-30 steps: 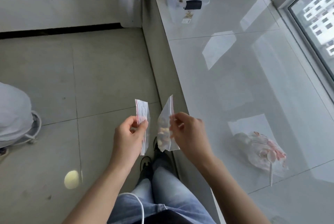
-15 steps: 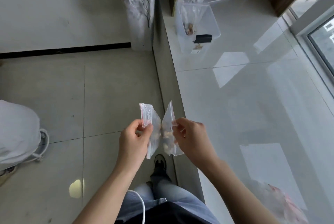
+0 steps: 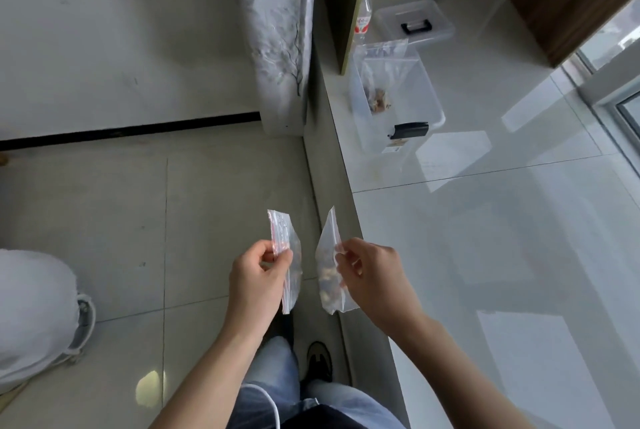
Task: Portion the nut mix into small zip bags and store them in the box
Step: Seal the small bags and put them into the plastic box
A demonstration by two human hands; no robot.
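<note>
The left hand (image 3: 258,276) pinched one small zip bag (image 3: 287,255) by its red-striped top edge, and the right hand (image 3: 372,276) pinched a second zip bag (image 3: 327,276) with nuts settled in its lower half. The hands were apart, both well short of the clear box (image 3: 398,96), which stood open on the glossy ledge (image 3: 485,255) beyond them with a larger bag of nuts (image 3: 379,82) propped inside. Whether either small bag was sealed could not be told. If a strip was open, tipping the bag could spill nuts onto the floor. The light pinch grips could also slip.
</note>
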